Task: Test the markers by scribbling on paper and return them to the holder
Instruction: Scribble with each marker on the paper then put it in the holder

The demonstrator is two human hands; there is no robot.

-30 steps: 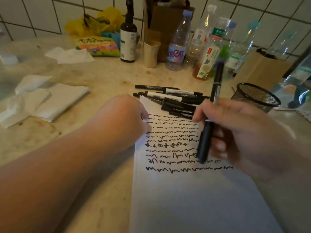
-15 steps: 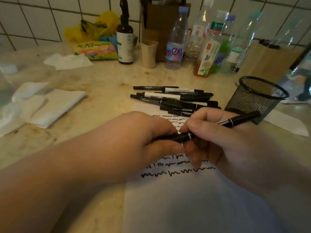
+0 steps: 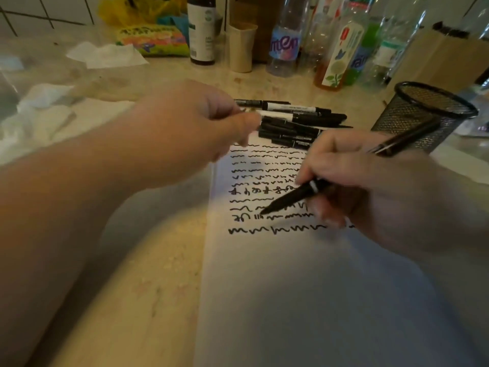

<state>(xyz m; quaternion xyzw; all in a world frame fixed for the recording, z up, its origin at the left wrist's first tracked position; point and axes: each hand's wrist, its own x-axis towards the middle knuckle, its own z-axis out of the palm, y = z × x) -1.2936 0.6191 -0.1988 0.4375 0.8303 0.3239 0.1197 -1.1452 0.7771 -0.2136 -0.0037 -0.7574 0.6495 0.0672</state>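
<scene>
My right hand (image 3: 383, 194) grips an uncapped black marker (image 3: 291, 198) like a pen, its tip just above or touching the scribbled lines on the white paper (image 3: 291, 287). My left hand (image 3: 190, 128) hovers, blurred, over the paper's top left corner with thumb and fingers pinched together, apparently on the marker's cap, which I cannot make out. A pile of several black markers (image 3: 296, 123) lies at the paper's far edge. The black mesh holder (image 3: 423, 115) stands at the right, behind the marker's back end.
Plastic bottles (image 3: 284, 43), a dark bottle (image 3: 201, 30) and a beige cup (image 3: 240, 46) line the back of the counter. A cardboard box (image 3: 444, 56) stands behind the holder. Crumpled white tissues (image 3: 39, 115) lie at the left.
Both hands held the marker together half a second ago. Now my left hand has pulled away up and left, the marker's tip is bare, and my right hand has lowered it to the paper.
</scene>
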